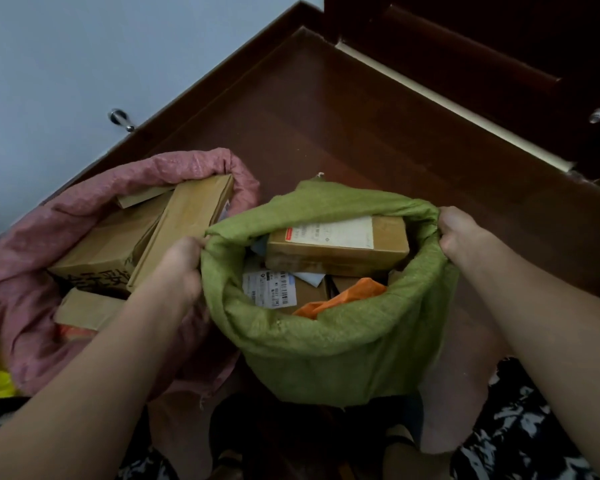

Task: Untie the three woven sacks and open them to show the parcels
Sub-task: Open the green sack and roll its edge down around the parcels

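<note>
Both hands (182, 268) (459, 233) grip coarse-woven green sack's (329, 355) rolled rim.

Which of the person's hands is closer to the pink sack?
Left. The left hand grips the green sack's rim right beside the pink sack; the right hand grips the rim's opposite side, farther away.
</note>
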`<state>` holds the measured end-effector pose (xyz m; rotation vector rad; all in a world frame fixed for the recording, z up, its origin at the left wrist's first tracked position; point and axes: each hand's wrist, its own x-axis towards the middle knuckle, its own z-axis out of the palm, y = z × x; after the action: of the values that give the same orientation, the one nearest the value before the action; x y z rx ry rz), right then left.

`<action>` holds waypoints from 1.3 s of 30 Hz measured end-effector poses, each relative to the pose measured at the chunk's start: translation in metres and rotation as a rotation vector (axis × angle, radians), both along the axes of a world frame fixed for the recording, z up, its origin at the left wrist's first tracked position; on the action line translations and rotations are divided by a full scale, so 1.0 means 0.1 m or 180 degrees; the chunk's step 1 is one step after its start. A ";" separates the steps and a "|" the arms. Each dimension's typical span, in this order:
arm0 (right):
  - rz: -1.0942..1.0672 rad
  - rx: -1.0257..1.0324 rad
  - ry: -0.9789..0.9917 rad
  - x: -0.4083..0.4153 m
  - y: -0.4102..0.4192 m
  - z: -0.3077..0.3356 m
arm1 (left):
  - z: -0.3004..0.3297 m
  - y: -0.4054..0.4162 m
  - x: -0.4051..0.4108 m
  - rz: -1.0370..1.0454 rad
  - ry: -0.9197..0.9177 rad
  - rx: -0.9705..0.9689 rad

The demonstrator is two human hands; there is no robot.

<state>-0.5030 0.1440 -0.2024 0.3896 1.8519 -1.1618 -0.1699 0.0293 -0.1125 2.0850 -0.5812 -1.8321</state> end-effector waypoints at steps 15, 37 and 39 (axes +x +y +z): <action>0.1402 0.0544 0.1159 0.43 0.10 0.34 | 0.03 0.44 -0.05 -0.1107 -0.1084 -0.0549; -0.0883 0.0235 -0.0623 0.85 0.71 0.48 | -0.22 1.02 0.37 0.1721 0.1070 0.0254; -0.1042 0.0320 -0.0751 0.83 0.68 0.38 | -0.18 1.07 0.34 0.1713 0.1250 0.0171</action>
<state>-0.4205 0.2116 -0.1646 0.8756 1.6825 -1.1810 -0.1358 0.1362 -0.1300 1.6221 0.1223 -1.8505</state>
